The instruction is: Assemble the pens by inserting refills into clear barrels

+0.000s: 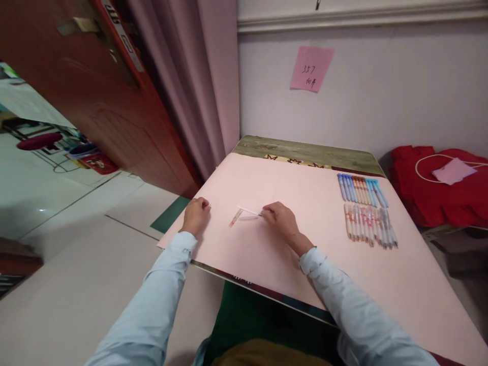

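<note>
My right hand (281, 219) pinches a thin white pen refill (248, 211) by its dark-tipped end, just above the paper-covered table. Below the refill's far end lies a clear pen barrel (236, 218) with reddish print, slanted on the pale pink sheet (244, 254). My left hand (196, 216) rests near the sheet's left edge, its fingers pressed together. A tiny pale bit shows at those fingertips, too small to name. To the right are two rows of pen parts: blue, brown and light blue pieces (361, 190) above, clear printed barrels (369, 225) below.
A red cloth (415, 203) with a white cord and a pink note (455, 171) is right of the table. Behind stands a wall bearing a pink sticky note (311, 68). A curtain (190, 61) and a brown door (125, 127) are at the left.
</note>
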Tool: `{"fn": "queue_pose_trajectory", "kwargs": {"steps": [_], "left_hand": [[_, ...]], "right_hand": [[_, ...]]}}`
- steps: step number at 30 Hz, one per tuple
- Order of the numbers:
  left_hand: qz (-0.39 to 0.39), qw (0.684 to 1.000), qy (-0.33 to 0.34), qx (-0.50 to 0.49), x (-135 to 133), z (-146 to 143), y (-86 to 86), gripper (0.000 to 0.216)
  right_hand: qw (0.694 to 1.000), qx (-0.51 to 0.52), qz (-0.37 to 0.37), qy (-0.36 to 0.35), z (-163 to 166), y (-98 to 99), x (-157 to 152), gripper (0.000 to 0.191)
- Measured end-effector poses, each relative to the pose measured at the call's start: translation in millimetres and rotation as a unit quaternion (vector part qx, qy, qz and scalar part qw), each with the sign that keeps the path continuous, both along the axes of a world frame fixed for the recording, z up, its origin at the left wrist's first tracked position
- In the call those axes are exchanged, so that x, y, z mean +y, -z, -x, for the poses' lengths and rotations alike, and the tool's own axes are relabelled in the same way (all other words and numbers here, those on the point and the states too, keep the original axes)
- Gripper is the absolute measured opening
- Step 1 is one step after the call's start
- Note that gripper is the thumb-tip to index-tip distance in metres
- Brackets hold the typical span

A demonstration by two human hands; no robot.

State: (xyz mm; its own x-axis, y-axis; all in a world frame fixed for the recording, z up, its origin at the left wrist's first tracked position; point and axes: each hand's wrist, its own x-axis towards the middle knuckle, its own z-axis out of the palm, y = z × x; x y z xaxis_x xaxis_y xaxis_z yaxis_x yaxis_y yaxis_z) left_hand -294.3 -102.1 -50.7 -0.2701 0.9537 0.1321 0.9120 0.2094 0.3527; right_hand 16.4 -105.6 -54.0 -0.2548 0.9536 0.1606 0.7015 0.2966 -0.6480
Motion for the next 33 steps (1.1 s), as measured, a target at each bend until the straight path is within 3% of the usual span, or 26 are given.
{"fn": "queue_pose_trajectory", "kwargs": {"steps": [6, 9, 12, 14, 19, 22, 24, 27, 31, 33], "left_hand": [[0.070, 0.997, 0.019, 0.014, 18.8, 12.1, -3.9, 0.007], [0.081, 0.996, 0.026, 0.029, 25.9, 4.0, -10.3, 0.007], [0.039, 0.998, 0.045, 0.033, 41.4, -30.3, -22.4, 0.009], [0.007, 0.994, 0.110, -0.004, 57.8, -66.0, -31.4, 0.011], [0.021, 0.976, 0.210, -0.048, 103.2, -152.8, -41.0, 0.013], [0.043, 0.970, 0.233, -0.053, 113.5, -174.8, -41.3, 0.013], [0.052, 0.969, 0.233, -0.054, 108.8, -171.5, -43.5, 0.013], [0.043, 0.975, 0.207, -0.063, 89.1, -142.7, -48.4, 0.012], [-0.001, 0.986, 0.108, -0.126, 52.8, -96.5, -49.3, 0.011], [-0.010, 0.985, 0.076, -0.157, 32.0, -90.9, -48.5, 0.011]], "right_hand": [[0.996, 0.060, -0.030, 0.064, -53.5, -5.1, -5.7, 0.024], [0.989, 0.088, -0.036, 0.111, -83.3, -7.5, -11.8, 0.027], [0.981, 0.115, -0.012, 0.155, -96.8, -4.9, -14.0, 0.029], [0.974, 0.141, 0.005, 0.176, -94.2, 1.8, -13.0, 0.029], [0.974, 0.147, -0.015, 0.170, -76.3, 26.3, -12.2, 0.028], [0.977, 0.155, -0.018, 0.149, -74.9, 33.6, -13.2, 0.026], [0.975, 0.166, -0.012, 0.144, -76.4, 33.6, -13.3, 0.025], [0.976, 0.161, -0.005, 0.144, -77.1, 30.9, -12.4, 0.024], [0.979, 0.140, 0.010, 0.151, -77.5, 29.5, -10.7, 0.025], [0.977, 0.146, 0.010, 0.156, -77.8, 27.1, -11.5, 0.026]]}}
